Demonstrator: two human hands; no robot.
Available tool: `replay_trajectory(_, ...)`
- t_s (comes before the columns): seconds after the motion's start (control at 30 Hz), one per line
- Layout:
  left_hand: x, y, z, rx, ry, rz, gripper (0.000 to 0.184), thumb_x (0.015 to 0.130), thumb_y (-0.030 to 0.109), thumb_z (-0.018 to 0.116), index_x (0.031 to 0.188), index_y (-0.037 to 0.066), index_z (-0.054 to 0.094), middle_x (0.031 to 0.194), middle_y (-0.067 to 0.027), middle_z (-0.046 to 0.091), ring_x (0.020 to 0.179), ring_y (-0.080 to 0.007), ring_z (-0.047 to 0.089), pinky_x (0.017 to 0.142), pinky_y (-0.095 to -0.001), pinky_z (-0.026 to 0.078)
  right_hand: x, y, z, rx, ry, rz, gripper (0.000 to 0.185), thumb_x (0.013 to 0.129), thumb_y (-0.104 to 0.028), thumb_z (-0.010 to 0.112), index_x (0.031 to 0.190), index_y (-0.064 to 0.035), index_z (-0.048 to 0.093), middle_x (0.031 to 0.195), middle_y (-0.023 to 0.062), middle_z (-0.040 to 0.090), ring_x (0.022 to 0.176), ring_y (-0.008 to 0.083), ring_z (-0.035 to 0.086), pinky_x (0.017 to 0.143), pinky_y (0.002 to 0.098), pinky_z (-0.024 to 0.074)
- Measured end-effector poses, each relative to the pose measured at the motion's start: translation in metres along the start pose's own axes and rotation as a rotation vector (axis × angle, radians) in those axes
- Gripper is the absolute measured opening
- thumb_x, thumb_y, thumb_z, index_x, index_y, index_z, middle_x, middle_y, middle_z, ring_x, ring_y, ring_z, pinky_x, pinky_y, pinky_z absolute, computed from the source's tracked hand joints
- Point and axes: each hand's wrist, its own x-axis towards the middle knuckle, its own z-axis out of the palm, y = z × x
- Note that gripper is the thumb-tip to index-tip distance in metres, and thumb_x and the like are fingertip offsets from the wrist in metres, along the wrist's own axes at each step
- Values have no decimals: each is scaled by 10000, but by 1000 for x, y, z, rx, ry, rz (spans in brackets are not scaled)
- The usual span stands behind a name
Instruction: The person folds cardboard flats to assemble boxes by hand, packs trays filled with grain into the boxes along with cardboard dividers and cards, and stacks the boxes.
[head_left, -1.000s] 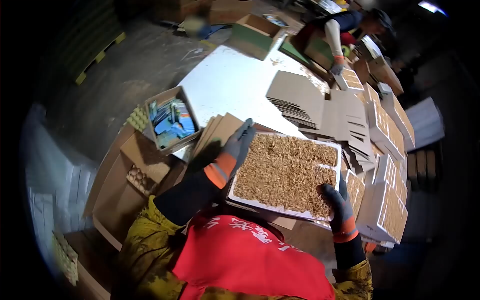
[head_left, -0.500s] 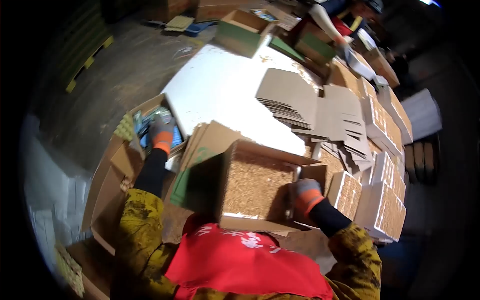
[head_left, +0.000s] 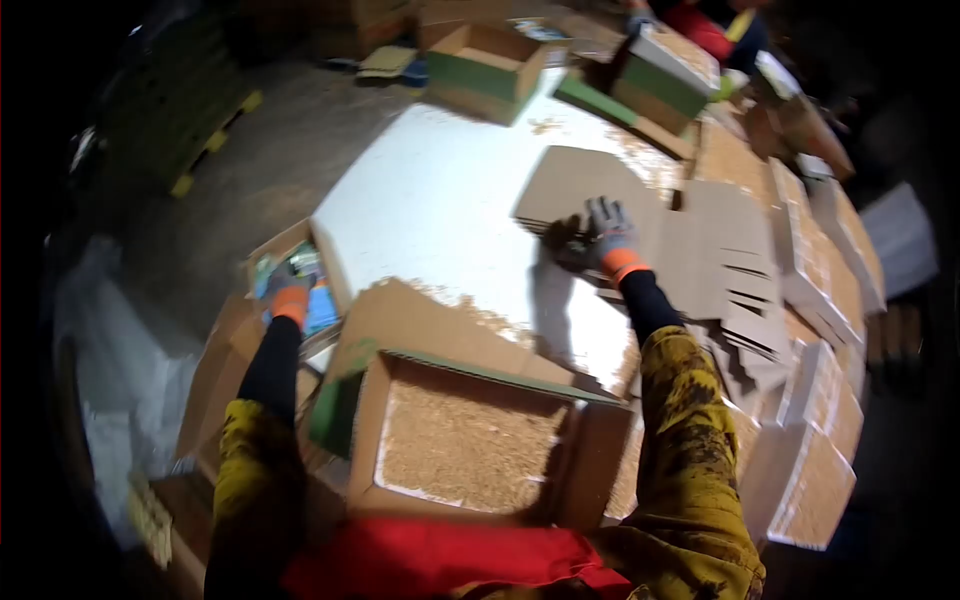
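My left hand [head_left: 284,283], in a grey glove with an orange cuff, reaches into a small cardboard box [head_left: 333,262] of blue and green packets [head_left: 318,305]. Its fingers are too dark and blurred to tell whether they hold a packet. Over the front edge of a stack of cardboard sheets [head_left: 580,172], my right hand [head_left: 608,235] is open with its fingers apart. Whether it touches the sheets is unclear. Close to my body stands an open carton [head_left: 368,420] holding a white-edged block topped with tan shavings [head_left: 470,440].
White-sided blocks with tan tops [head_left: 815,490] line the right. More slotted cardboard [head_left: 735,250] lies on the white table [head_left: 430,200], beside scattered shavings. Green-and-brown cartons [head_left: 480,75] stand at the far end, where another person [head_left: 700,30] works.
My right hand has left the carton's right side and moved up and forward to the cardboard stack. The carton appears lower and further left. My left hand stays in the packet box.
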Motion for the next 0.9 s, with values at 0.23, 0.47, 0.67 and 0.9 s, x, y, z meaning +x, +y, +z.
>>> replay_trajectory(0.23,-19,37,-54,52,-21,-146,427,680,340,778,1020,102,680,997,-144,677,969,-317,627,815,-417,486,16,-9,41,-232,132,-66,417,743,-261,669,1137,-156,587,1158,74,555,1071,299,514,893,444,402)
replay_trajectory(0.47,-11,16,-57,5,-95,-179,368,826,415,584,1009,119,703,1051,-166,661,994,-359,607,863,-424,471,-18,2,-2,-281,-245,-51,285,827,-144,522,1093,-148,624,1061,112,632,1008,311,594,849,427,472)
replay_trajectory(0.67,1,-26,-55,-213,-39,-75,324,809,359,657,964,80,713,984,-172,680,928,-323,646,826,-383,486,-32,44,-20,142,294,-112,217,846,-165,568,1007,-67,675,1099,161,628,1032,345,572,888,421,466)
replay_trajectory(0.9,-87,107,-175,-880,15,166,202,848,198,668,944,21,690,816,-74,682,714,-180,628,631,-332,473,-173,-16,-171,1513,788,546,251,875,-196,682,1044,-15,641,878,14,634,719,104,581,622,237,477)
